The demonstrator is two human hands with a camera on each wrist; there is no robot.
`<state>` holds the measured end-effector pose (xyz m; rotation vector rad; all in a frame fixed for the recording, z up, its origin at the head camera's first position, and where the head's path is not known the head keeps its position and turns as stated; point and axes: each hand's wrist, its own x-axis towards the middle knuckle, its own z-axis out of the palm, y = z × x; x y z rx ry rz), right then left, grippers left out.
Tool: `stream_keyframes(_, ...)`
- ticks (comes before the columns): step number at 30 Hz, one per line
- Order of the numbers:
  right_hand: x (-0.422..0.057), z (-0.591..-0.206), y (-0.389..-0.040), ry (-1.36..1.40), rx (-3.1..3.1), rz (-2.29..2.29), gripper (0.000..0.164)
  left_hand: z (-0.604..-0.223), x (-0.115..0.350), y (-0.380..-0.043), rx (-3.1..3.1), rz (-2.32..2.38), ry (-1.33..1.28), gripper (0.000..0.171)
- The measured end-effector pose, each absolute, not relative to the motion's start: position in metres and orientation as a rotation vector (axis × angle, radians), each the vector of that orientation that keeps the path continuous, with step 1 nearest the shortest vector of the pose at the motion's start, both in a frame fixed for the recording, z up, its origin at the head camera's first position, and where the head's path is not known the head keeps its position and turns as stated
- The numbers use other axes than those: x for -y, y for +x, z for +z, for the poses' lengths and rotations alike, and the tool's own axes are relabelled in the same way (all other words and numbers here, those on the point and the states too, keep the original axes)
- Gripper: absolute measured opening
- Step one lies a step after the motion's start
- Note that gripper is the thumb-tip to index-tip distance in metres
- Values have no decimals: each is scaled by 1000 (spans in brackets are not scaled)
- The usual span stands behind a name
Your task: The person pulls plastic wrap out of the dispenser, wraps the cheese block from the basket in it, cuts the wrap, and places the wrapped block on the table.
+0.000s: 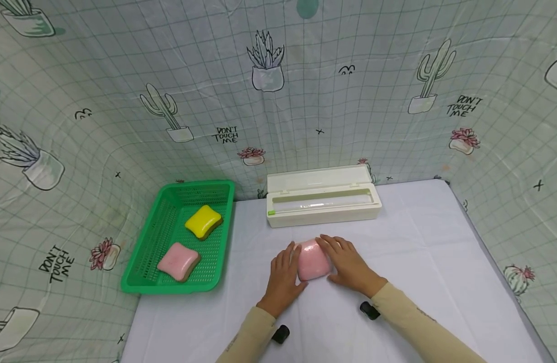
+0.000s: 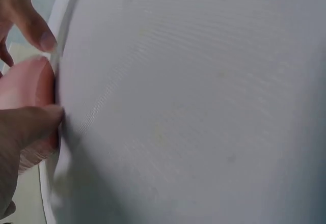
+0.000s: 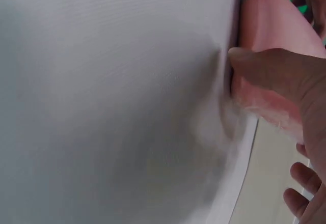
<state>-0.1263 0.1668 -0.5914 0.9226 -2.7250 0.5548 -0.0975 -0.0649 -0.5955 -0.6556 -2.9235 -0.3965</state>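
A pink sponge with a shiny clear film over it lies flat on the white cloth, between both hands. My left hand holds its left side, fingers along the edge and thumb near the lower left corner. From the right, my right hand grips it with fingertips at the upper corner and the thumb at the near edge. Wrinkled film shows along the side of the sponge in the right wrist view. Behind the sponge stands a white cling film dispenser, its lid raised.
A green basket stands on the left, with a yellow sponge and another pink sponge inside. Black wrist cameras sit at both sleeves. Patterned grid fabric rises behind the table and at both sides.
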Motion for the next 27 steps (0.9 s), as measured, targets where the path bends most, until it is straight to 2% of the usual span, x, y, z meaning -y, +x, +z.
stream_keyframes(8,-161,-593,-131,874,2725,553,88,-598,60,-103,2870,-409,-604,100)
stream_keyframes(14,-176,-586,-128,856,2744,653,86,-595,53,-105,2829,-437,-662,101)
stream_keyframes(21,-207,-579,-122,800,2807,753,85,-595,32,-110,2779,-462,-774,91)
stream_keyframes(27,-236,-579,-115,773,2801,798,87,-597,10,-114,2777,-388,-851,90)
